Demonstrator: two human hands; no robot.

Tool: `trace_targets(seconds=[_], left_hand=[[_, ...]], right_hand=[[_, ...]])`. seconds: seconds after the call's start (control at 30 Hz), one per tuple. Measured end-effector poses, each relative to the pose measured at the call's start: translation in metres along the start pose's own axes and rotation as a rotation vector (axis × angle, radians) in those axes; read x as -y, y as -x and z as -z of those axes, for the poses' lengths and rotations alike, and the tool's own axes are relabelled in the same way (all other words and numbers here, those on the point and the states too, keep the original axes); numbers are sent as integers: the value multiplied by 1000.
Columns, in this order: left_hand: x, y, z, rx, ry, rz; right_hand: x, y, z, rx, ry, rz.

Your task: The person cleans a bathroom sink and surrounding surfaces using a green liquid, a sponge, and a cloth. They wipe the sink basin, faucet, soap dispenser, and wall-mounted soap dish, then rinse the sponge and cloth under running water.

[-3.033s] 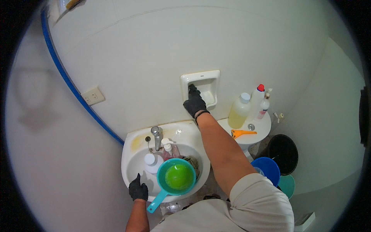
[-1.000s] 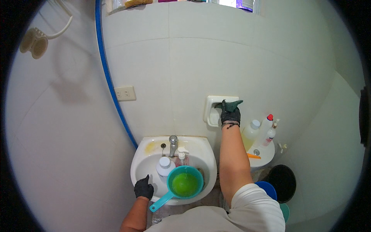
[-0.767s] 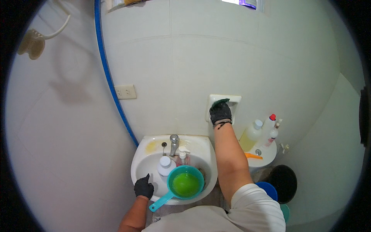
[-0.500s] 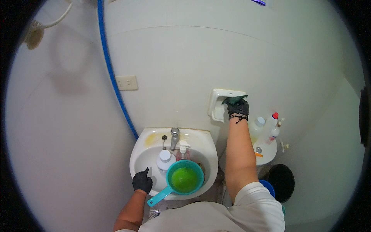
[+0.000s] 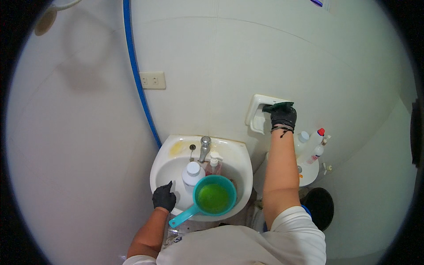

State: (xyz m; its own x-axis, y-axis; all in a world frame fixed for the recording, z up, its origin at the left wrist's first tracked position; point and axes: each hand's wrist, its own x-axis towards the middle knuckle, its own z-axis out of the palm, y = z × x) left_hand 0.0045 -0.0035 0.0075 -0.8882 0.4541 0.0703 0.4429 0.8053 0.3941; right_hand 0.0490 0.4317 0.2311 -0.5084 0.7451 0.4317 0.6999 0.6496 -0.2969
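Observation:
My right hand [image 5: 283, 116], in a black glove, is raised to the wall and closed on a dark green scouring pad [image 5: 277, 107]. It presses the pad at the upper right edge of a white wall-mounted soap dish [image 5: 255, 109]. My left hand [image 5: 164, 198], also black-gloved, rests on the left front rim of the white sink [image 5: 155, 176], index finger stretched out. Beside it a teal dipper [image 5: 184, 216] with green liquid sits across the sink's front. Behind the dipper stand a white capped bottle [image 5: 192, 177] and a pump bottle [image 5: 213, 167] of pinkish liquid.
A metal faucet [image 5: 205, 148] rises at the sink's back. Several bottles [image 5: 311, 145] stand on the toilet tank lid [image 5: 309, 174] to the right, near a black bucket [image 5: 319, 207]. A blue hose [image 5: 138, 79] runs down the wall past an outlet [image 5: 153, 81].
The view has shifted a little, so the sink and soap dish sit higher and further right. My right hand and the pad have moved slightly right along the dish's top edge. My left hand stays on the rim.

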Motion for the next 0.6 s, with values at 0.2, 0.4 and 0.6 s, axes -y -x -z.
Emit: trace_targets(seconds=[0.2,0.4,0.6], left_hand=[[-11,-8,-4,-13,-7,-34],[0,-2,-7,1,-41,20],[-8,-11,-13,-4,-57,-21]], right_hand=[[5,-15,-65,-89,-1533,-479],[41,-3,-88,-102,-1854,-397],[22,9,-142,-177,-589,-120]])
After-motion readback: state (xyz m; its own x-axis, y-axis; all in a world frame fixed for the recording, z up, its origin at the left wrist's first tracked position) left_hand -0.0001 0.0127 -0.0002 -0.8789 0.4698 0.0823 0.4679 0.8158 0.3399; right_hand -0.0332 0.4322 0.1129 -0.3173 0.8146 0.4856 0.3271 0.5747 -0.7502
